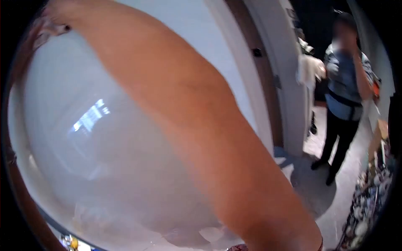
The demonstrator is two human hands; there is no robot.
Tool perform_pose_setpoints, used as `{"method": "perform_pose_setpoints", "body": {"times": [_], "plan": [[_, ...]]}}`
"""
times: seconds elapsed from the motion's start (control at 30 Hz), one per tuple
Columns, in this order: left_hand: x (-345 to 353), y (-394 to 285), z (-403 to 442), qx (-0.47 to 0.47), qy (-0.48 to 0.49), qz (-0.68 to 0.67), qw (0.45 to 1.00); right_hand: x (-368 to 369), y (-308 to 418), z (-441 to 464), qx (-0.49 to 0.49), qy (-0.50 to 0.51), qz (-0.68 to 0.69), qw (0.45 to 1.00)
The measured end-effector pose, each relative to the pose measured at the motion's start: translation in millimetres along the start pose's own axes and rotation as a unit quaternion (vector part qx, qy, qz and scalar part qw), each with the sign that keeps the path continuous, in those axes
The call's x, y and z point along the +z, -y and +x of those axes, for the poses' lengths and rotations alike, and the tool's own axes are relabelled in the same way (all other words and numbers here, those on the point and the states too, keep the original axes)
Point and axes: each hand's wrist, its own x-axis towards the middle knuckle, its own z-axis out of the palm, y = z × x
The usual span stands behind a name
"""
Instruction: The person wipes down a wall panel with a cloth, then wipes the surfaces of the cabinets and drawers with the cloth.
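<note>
A bare forearm, seemingly my right one, stretches from the lower right to the upper left, very close to the camera. At its far end my right hand (60, 14) is blurred and cut off by the dark edge of the view, so its fingers cannot be made out. It is nearest the upper left rim of a large, glossy white curved surface (104, 167), which shows a bright reflection. A pinkish shape with a dark spot (52, 30) lies beside the hand; I cannot tell what it is. My left hand is not seen.
At the right, a person (345, 83) in dark trousers stands on a pale floor, one hand raised near the head. White cloth (310, 69) hangs by a doorway with a brown edge (266, 79). A dense pile of small mixed items (368, 201) lies at the lower right.
</note>
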Motion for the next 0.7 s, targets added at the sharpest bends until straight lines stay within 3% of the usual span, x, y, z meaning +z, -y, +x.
{"method": "perform_pose_setpoints", "body": {"times": [0.1,0.2,0.23,0.3,0.4,0.47,0.53,0.6,0.67,0.7], "plan": [[7.6,-20.0,21.0,0.039,0.053,-0.007,0.998,-16.8,-30.7,-38.8,0.035,0.01,-0.008,0.999],[-17.8,-130.9,2.4,0.06,0.128,0.022,0.99,-41.3,-66.9,-69.6,0.077,0.014,-0.017,0.997],[15.1,-141.1,10.5,0.059,0.131,0.017,0.989,-48.9,-75.2,-82.2,0.089,0.016,-0.021,0.996],[94.6,-159.1,45.8,0.228,-0.076,0.177,0.955,-67.0,-87.5,-101.4,0.123,0.018,-0.03,0.992],[13.2,-255.9,-34.5,0.12,-0.009,0.015,0.993,-94.2,-94.9,-140.5,0.167,0.0,-0.054,0.984],[11.7,-270.7,-50.1,0.153,-0.021,-0.035,0.987,-116.1,-79.0,-158.3,0.156,-0.033,-0.082,0.984],[20.7,-281.8,-67.1,0.197,-0.072,-0.069,0.975,-164.2,-35.6,-161.4,0.306,0.21,-0.069,0.926],[21.3,-286.5,-87.9,0.259,-0.086,-0.106,0.956,-146.7,-30.3,-199.6,0.357,0.159,-0.058,0.919],[26.1,-295.3,-112.2,0.289,-0.075,-0.141,0.944,-155.3,-9.4,-251.6,0.182,0.11,-0.119,0.97],[38.1,-302.2,-125.3,0.296,-0.095,-0.155,0.938,-156.7,2.9,-270.5,0.221,0.072,-0.105,0.967]]}}
